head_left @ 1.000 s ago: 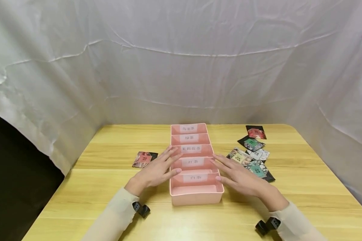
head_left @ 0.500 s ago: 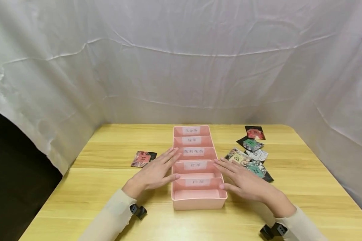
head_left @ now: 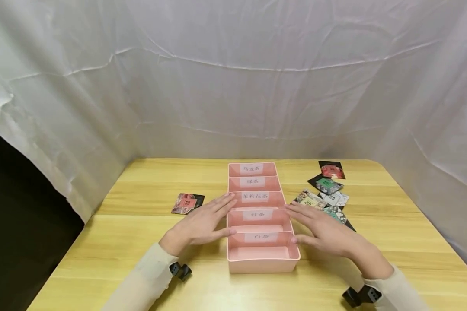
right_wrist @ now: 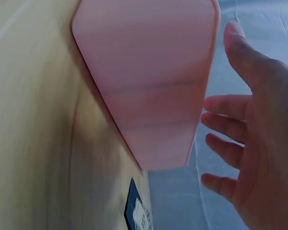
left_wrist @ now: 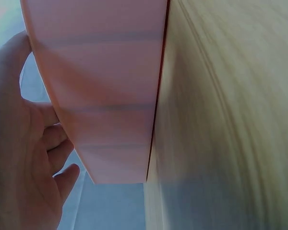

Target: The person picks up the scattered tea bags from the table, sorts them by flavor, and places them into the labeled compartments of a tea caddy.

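Observation:
A pink divider box [head_left: 262, 266] with several labelled compartments stands lengthwise on the table between both hands. My left hand [head_left: 202, 221] lies along its left side, fingers extended, fingertips and thumb at the rim. In the left wrist view that hand [left_wrist: 19, 129] touches the upper edge of the box wall [left_wrist: 105, 81]. On the opposite side, my right hand [head_left: 331, 231] has its fingers extended toward the right rim, thumb near the front compartment. The right wrist view has the right hand's fingertips right at the edge of the box wall [right_wrist: 153, 62]. Neither hand grips anything.
One red-labelled tea packet [head_left: 187, 203] lies left of the box. Several more packets lie to the right: a red one [head_left: 332, 169] at the back, a green one [head_left: 326, 185], a white one [head_left: 334, 198] and a yellow one [head_left: 309, 199]. A pale curtain [head_left: 233, 86] hangs behind the table.
The box has slid a little to the right and nearer the person. Both hands have stayed at its sides, the right hand shifting rightward with it.

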A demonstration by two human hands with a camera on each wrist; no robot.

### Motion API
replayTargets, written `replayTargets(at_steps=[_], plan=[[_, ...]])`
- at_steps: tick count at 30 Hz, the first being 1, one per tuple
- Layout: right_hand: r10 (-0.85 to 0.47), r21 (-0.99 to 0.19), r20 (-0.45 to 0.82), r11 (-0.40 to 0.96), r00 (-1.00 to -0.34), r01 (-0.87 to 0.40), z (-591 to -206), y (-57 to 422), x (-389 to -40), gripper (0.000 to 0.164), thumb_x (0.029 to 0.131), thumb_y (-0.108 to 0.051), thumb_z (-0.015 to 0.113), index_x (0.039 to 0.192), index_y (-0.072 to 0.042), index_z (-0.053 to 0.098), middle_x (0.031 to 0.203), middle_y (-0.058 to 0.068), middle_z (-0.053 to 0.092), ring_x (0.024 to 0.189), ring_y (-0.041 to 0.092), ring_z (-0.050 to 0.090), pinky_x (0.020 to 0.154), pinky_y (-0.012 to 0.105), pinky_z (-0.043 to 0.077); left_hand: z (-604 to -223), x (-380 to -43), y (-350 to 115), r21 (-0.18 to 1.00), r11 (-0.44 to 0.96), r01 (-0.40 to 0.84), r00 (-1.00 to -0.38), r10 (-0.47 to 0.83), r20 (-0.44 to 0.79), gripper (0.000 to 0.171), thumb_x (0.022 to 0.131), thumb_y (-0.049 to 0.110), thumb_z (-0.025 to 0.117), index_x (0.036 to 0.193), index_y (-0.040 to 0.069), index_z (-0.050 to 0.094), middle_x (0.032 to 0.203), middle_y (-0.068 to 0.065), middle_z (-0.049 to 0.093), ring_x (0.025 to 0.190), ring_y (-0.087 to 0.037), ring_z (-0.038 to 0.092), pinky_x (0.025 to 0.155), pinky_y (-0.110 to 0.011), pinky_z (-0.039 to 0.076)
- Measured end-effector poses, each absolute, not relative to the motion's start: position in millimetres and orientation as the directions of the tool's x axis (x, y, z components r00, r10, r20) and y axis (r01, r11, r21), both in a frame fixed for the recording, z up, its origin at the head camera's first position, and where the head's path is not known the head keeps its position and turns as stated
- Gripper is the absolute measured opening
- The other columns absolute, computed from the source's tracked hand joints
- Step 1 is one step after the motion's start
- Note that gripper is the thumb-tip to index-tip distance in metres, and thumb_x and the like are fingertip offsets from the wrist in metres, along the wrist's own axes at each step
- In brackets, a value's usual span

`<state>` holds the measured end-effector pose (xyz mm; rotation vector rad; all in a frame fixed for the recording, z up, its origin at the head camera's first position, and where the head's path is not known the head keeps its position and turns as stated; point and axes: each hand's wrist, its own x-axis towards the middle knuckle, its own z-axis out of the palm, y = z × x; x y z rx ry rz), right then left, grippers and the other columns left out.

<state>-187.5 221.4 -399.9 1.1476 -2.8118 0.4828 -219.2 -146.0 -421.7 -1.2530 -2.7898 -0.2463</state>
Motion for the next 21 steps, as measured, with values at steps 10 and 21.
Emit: replayTargets(at_steps=[10, 21], plan=[[-0.494, -0.337, 0.264, 0.758, -0.829, -0.559, -409, 258, -218, 0.064, 0.095, -0.041, 0.064, 0.149, -0.014, 0.043, 0.145, 0.018, 0.046, 0.132, 0.042, 0.041, 0.105, 0.064, 0.033, -421, -219, -146, 0.12, 0.649, 0.751, -0.66, 0.739, 0.132, 0.084, 0.098, 0.067, 0.028, 0.157, 0.009, 0.016, 0.163, -0.009, 0.011, 0.149, -0.024, 0.012, 0.118, -0.043, 0.021], [-0.383, -0.368, 0.188, 0.827, -0.905, -0.426, -432, 280, -252, 0.075, 0.094, -0.047, 0.063, 0.15, -0.004, 0.037, 0.145, 0.03, 0.041, 0.131, 0.051, 0.036, 0.104, 0.07, 0.029, -422, -221, -146, 0.112, 0.643, 0.758, -0.652, 0.748, 0.124, 0.085, 0.097, 0.068, 0.027, 0.158, 0.01, 0.013, 0.164, -0.007, 0.008, 0.149, -0.022, 0.009, 0.119, -0.038, 0.017]])
